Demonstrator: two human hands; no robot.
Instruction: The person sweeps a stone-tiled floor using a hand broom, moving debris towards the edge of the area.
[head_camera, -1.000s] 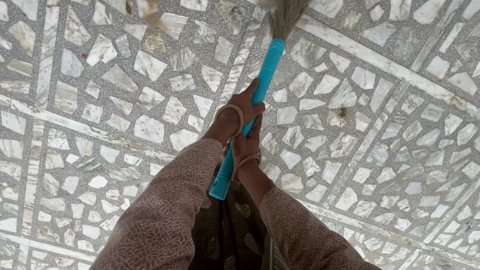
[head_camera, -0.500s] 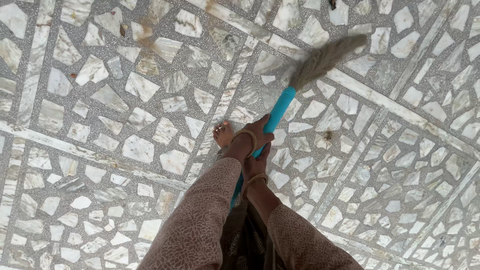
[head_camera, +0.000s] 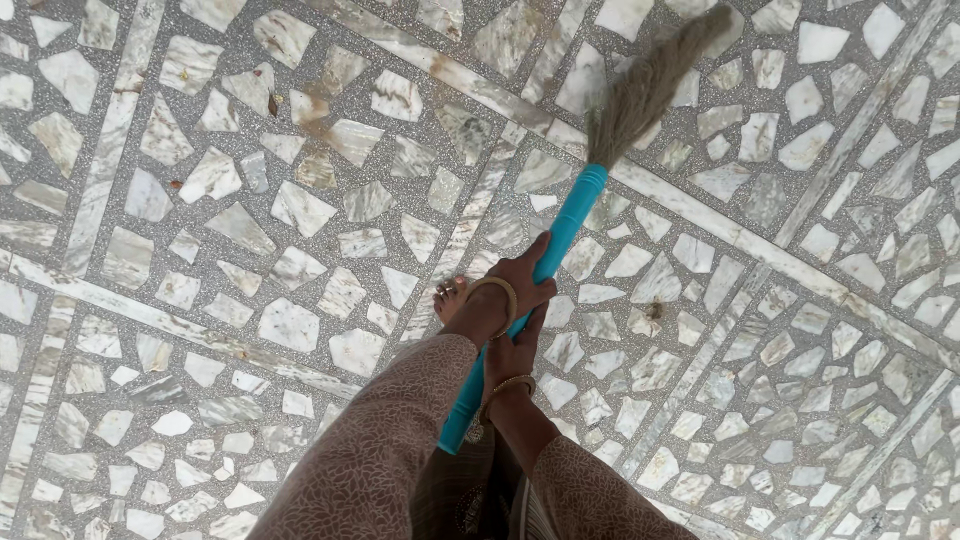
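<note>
While both hands clench turquoise broom handle (head_camera: 540, 275), left hand (head_camera: 500, 295) upper, right hand (head_camera: 512, 355) just below, bristles (head_camera: 645, 85) stretch up-right across mosaic floor (head_camera: 200, 200). Risk: bare toes (head_camera: 450, 292) near handle, could get clipped on backswing; small debris (head_camera: 652, 312) perhaps missed. Versus half second ago: bristles swung higher, handle steeper.

My left hand (head_camera: 510, 290) and right hand (head_camera: 515, 350) cover the middle of the turquoise broom handle (head_camera: 570, 215). The grass bristles (head_camera: 645, 90) blur at their far tip, close to the picture's top edge. My foot (head_camera: 450, 293) shows only toes beside my wrist; the rest hides under my patterned sleeves (head_camera: 370, 460), themselves cut off by the near edge.
</note>
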